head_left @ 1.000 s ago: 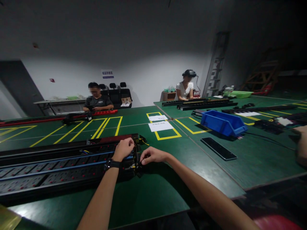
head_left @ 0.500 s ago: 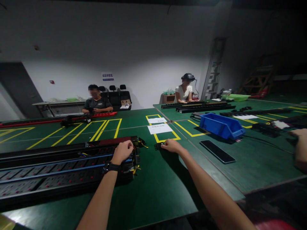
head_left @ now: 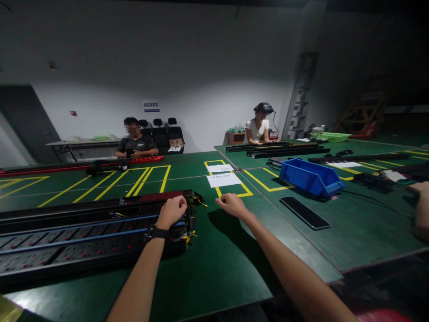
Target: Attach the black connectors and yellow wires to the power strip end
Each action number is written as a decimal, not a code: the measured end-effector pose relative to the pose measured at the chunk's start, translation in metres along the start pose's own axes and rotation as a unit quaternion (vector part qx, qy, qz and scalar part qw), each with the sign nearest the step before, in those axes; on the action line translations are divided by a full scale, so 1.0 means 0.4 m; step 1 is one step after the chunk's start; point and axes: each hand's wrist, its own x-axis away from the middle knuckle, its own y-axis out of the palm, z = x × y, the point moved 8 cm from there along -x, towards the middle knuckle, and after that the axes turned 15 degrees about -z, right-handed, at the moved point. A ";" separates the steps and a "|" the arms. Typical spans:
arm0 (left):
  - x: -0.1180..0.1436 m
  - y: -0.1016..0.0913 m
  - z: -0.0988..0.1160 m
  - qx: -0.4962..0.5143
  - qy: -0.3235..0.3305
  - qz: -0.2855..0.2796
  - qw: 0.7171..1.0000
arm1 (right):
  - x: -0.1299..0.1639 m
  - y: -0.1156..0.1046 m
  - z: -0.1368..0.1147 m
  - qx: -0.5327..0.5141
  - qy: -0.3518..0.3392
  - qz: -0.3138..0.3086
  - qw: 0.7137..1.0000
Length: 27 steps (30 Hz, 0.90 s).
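Power strip [head_left: 83, 243], long and black, lying on the green table [head_left: 214, 268] at left, its open end with yellow wires [head_left: 190, 236] toward the middle. Left hand [head_left: 172, 210] closed in a fist, pressing on that end, watch [head_left: 156, 232] at the wrist. Right hand [head_left: 231, 205] apart from the strip, just above the table, fingers curled; holding something small or nothing, impossible to tell. Probably the step of working on the wired end. Next move likely calling for the right hand back at the wires, with a fine pinch. Farther out: white papers [head_left: 224, 180], blue bin [head_left: 310, 176], flat black slab [head_left: 304, 212], another person's hand [head_left: 420, 210].
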 end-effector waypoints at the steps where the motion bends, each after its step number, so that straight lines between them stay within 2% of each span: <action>1: 0.000 0.000 0.000 0.000 0.000 0.001 1.000 | 0.001 0.009 -0.036 -0.031 -0.050 -0.008 0.998; 5: -0.001 0.003 0.000 -0.003 -0.001 0.000 1.000 | 0.032 0.057 -0.176 -0.150 -0.212 -0.081 0.962; 9: -0.002 0.003 0.001 -0.006 -0.001 0.000 1.000 | 0.077 0.108 -0.264 -0.200 -0.271 -0.146 0.930; 16: 0.002 -0.002 0.004 -0.008 -0.012 -0.003 1.000 | 0.096 0.154 -0.305 -0.149 -0.282 -0.149 0.936; 19: 0.005 -0.004 0.006 -0.008 -0.019 -0.005 1.000 | 0.093 0.157 -0.305 -0.142 -0.266 -0.133 0.944; 27: 0.008 -0.004 0.007 -0.002 -0.018 -0.008 1.000 | 0.086 0.183 -0.316 -0.203 -0.195 -0.112 0.953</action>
